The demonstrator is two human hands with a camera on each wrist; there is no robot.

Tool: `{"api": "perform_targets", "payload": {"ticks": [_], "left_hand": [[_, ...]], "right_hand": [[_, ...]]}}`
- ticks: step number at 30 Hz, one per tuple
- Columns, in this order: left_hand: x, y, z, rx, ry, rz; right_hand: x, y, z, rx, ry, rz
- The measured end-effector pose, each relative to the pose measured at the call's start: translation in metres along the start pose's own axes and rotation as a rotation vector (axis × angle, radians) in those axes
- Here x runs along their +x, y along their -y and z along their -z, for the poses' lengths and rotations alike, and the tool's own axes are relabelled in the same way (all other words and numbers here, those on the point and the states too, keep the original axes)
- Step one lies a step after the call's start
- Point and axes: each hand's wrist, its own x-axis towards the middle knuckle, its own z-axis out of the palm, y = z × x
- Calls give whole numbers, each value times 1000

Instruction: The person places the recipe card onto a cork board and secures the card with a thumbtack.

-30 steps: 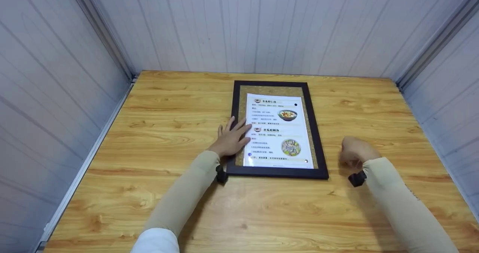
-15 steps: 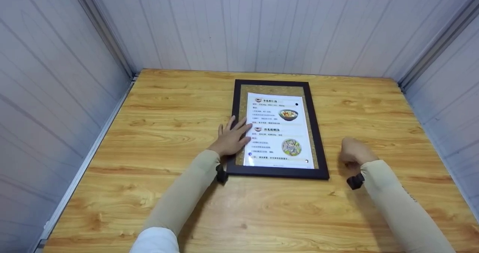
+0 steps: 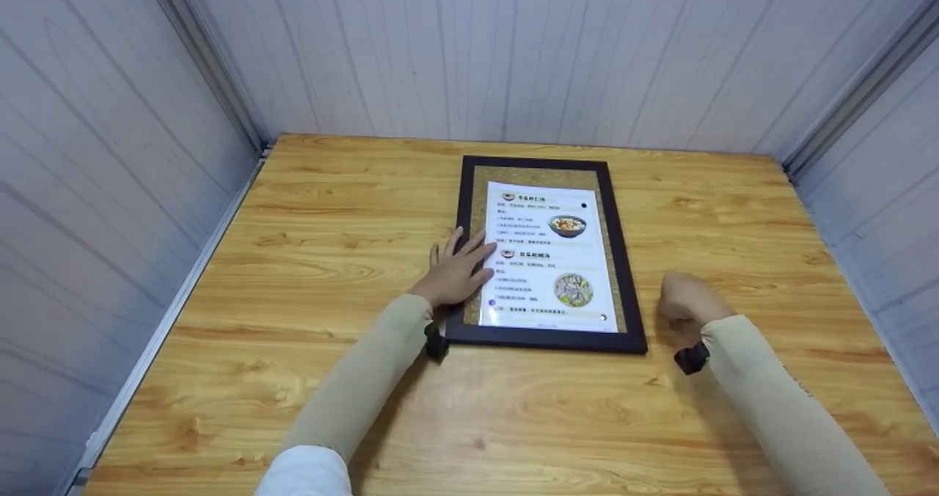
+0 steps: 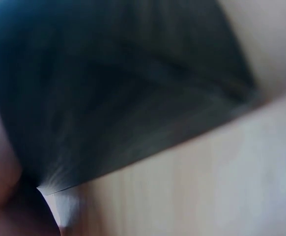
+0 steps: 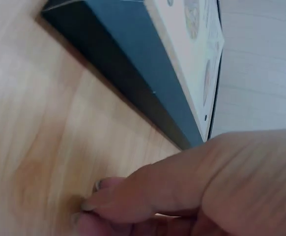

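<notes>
One corkboard (image 3: pixel 539 175), left grip (image 3: pixel 455 272) atop, right grip (image 3: pixel 691 298) beside

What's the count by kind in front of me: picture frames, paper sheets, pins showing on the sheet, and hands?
Picture frame: 1
Paper sheet: 1
Pins showing: 3
Hands: 2
Total: 7

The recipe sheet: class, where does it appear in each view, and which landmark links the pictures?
Head: recipe sheet just right of centre, inside the dark frame.
Left wrist: not discernible in the blur.
Right wrist: upper right, at a steep slant.
Shared landmark: wood-grain tabletop, in all three.
</notes>
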Motion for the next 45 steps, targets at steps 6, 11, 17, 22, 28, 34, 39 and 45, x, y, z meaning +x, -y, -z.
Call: {"api": "perform_targets", "payload": {"ticks": [6, 11, 17, 22, 28, 34, 39, 45], "left_hand": [[0, 3, -1, 6, 3, 9], [0, 4, -1, -7, 4, 10], [1, 3, -2, -12, -3, 9], [2, 3, -5, -5, -6, 2], [1, 3, -4, -5, -14, 6], [4, 2, -3, 5, -21, 17], [4, 0, -3, -7, -18, 16], [0, 1, -4, -8, -27, 30]], "right_hand": [[12, 13, 13, 122, -109, 76], [32, 32, 16, 260, -176, 151], [67, 53, 6, 482, -174, 201], [92, 74, -5, 520, -230, 210], [117, 103, -10, 553, -324, 194], [139, 126, -9, 581, -391, 220], [154, 140, -8, 593, -420, 215], [171, 152, -4, 566, -421, 222]]}}
